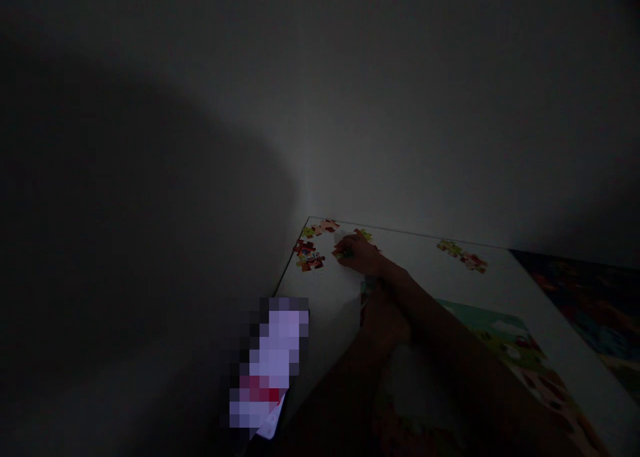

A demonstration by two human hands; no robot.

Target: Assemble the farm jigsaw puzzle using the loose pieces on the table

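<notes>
The scene is dark. My right hand (359, 254) reaches to the far left part of the white table, its fingers closed on a small reddish puzzle piece (339, 251). A yellow-green puzzle piece (364, 234) lies just beyond that hand. To the left of it are several loose puzzle pieces (311, 259), red and brown. My left hand (386, 315) is nearer to me, below my right forearm, over the left edge of a colourful puzzle picture (505, 327). Its fingers are too dark and too covered to make out.
A phone (273, 363) with a lit, blurred screen lies at the table's left edge. More joined puzzle pieces (463, 255) rest near the back edge. A dark printed picture (590, 310) is on the right. Walls (400, 110) meet behind the table (410, 250).
</notes>
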